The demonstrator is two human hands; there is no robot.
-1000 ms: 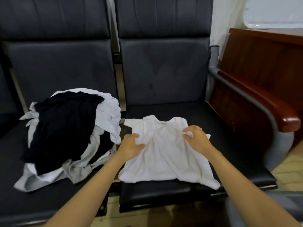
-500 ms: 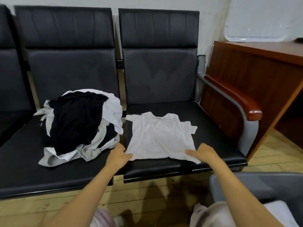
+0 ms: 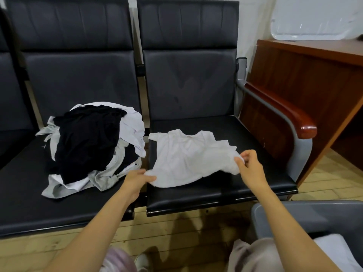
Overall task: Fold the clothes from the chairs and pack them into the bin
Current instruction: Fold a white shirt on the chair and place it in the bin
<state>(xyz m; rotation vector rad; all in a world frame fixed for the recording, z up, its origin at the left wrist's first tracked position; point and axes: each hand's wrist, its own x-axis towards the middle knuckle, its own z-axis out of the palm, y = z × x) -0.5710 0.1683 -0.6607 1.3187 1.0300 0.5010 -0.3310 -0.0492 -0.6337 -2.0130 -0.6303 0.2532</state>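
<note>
Since half a second ago, the hem of the small white cotton shirt (image 3: pixel 188 158) has come up off the black padded chair seat (image 3: pixel 255 138), frame centre. Your left hand (image 3: pixel 137 179) and right hand (image 3: pixel 249 167) each pinch a near corner. The collar lies straight beyond, so fold away from you.

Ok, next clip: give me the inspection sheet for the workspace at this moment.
Surface: right chair seat bears the white shirt; left chair seat bears the pile.
Job's things: white shirt spread out, near edge lifted; pile of clothes, black, white and grey, unfolded; grey bin at lower right, white fabric inside.
Clutter: nothing seen.
Grippers (hands): left hand pinches the shirt's near left corner; right hand pinches its near right corner.
Cables: nothing seen.
Surroundings: wooden desk on the right, wooden armrest, plank floor.
</note>
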